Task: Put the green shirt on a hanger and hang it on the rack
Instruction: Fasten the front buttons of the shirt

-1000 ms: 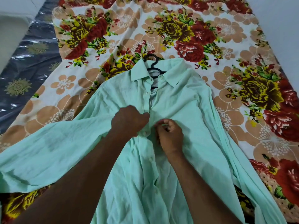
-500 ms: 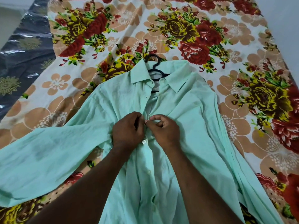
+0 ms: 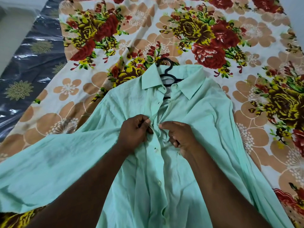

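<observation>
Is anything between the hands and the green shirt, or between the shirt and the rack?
No. The left hand and right hand pinch the green shirt at its front opening. The rack is not in view, so that path cannot be judged.

Green shirt (image 3: 205, 116): pale mint, collared, button-front; lies face up on floral bedsheet (image 3: 164, 30), sleeves spread, lower placket buttoned, collar open. Hanger (image 3: 171, 65): black, inside the shirt, hook protruding past the collar.
</observation>
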